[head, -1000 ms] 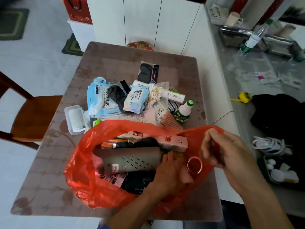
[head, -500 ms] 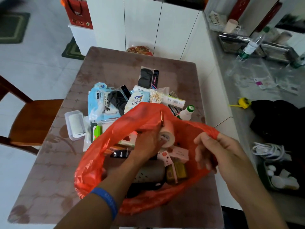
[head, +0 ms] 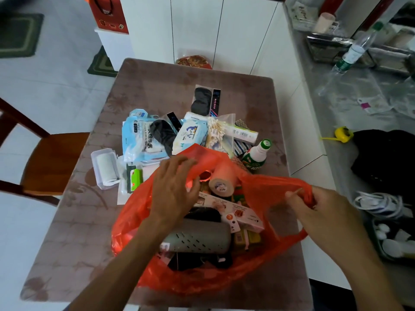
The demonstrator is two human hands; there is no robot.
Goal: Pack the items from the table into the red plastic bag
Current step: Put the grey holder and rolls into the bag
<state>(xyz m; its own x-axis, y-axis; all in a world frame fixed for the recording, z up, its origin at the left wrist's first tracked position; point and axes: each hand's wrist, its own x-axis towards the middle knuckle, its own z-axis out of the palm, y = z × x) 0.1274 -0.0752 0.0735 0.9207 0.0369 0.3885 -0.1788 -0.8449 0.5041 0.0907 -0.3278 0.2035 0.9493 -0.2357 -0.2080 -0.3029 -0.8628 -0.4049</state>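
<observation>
While right hand [head: 323, 209] pinches red bag [head: 265, 187], left hand [head: 175, 189] hovers inside.

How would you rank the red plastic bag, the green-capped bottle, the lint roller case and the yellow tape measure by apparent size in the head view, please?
1. red plastic bag
2. lint roller case
3. green-capped bottle, close to the case, so unsure
4. yellow tape measure

red plastic bag [head: 265, 189], grey dotted case [head: 197, 240], pale-blue pkt [head: 139, 138], green-white bottle [head: 256, 157], brown floral-print table [head: 157, 86]

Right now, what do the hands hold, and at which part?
Right hand pinches the red plastic bag at its right rim. Left hand holds nothing.
</observation>
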